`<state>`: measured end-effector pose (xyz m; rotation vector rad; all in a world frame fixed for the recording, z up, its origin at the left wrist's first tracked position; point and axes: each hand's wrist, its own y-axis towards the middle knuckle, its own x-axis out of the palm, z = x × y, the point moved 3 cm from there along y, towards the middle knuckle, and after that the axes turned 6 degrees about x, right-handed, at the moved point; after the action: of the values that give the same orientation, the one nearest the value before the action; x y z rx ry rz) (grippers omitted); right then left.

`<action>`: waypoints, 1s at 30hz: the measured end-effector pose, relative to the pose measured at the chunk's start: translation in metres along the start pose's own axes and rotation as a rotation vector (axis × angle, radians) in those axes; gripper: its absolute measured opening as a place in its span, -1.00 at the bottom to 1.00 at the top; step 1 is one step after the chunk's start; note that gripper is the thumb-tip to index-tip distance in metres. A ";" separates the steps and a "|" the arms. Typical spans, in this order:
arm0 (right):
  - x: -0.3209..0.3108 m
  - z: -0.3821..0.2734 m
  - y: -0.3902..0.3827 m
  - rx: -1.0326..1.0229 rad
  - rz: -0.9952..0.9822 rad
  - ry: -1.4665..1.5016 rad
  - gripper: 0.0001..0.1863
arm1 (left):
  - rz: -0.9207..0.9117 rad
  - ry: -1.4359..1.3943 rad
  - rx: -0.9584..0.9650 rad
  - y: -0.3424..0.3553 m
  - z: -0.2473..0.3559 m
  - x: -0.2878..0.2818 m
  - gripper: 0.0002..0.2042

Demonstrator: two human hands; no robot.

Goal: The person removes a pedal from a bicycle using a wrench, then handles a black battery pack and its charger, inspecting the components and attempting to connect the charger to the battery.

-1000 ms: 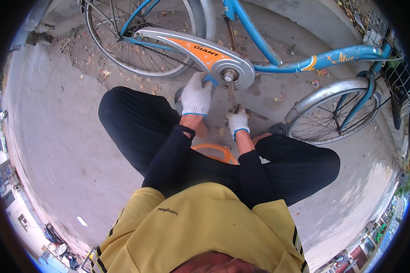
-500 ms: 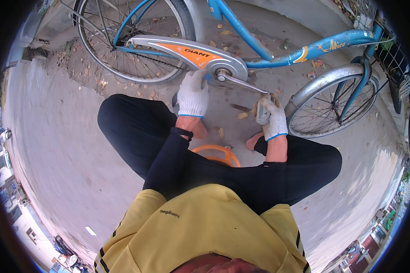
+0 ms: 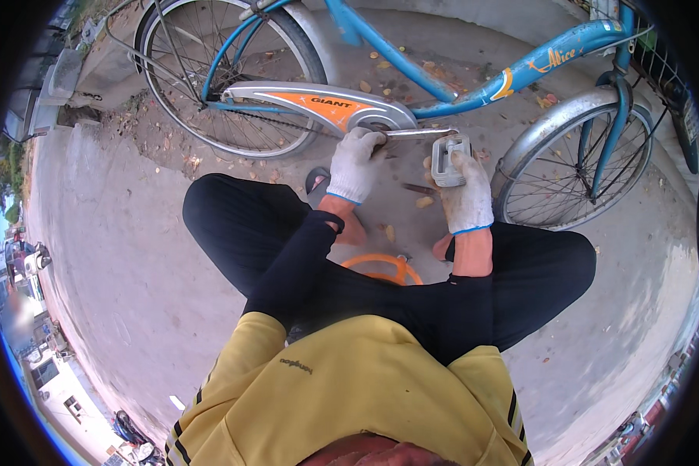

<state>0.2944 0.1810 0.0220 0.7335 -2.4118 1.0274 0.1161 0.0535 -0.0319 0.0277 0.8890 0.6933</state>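
Both ends of one silver crank arm [image 3: 419, 133] have a white-gloved hand at them. The right hand [image 3: 469, 196] grasps the grey pedal [image 3: 450, 161], thumb on one side and fingers on the other; the pedal sits at 11 o'clock from that hand's middle and at 3 o'clock from the left hand [image 3: 352, 166]. The left has its fingers curled at the crank's inner end, beside the silver-and-orange chain guard [image 3: 311, 103] at 11 o'clock; whether it grips or only touches, I cannot tell. From the left hand, the blue bicycle's rear wheel [image 3: 289, 144] lies toward 10 o'clock; its front wheel [image 3: 547, 210] is near 3 o'clock from the right hand. A dark bar [image 3: 418, 189] lies between the hands, at 4 o'clock from the left, on grey concrete ground [image 3: 116, 233] scattered with dry leaves. An orange ring-shaped object [image 3: 400, 269] shows between the black-trousered legs. Outdoors, a concrete ledge [image 3: 478, 27] runs past 1 o'clock, and a white building [image 3: 66, 400] stands at 8 o'clock.
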 end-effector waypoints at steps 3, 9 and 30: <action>-0.008 0.008 0.005 0.024 0.002 0.016 -0.56 | 0.031 0.168 0.087 -0.001 0.008 -0.007 -0.63; -0.002 0.013 0.005 0.042 0.007 0.047 -0.56 | 0.240 0.388 0.210 -0.012 0.002 -0.018 -0.58; -0.001 0.008 0.018 -0.070 -0.016 -0.090 -0.49 | -0.221 0.272 0.148 0.027 0.010 -0.062 -0.56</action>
<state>0.2828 0.1858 0.0066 0.7896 -2.5001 0.9173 0.0821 0.0418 0.0265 -0.0332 1.1840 0.4294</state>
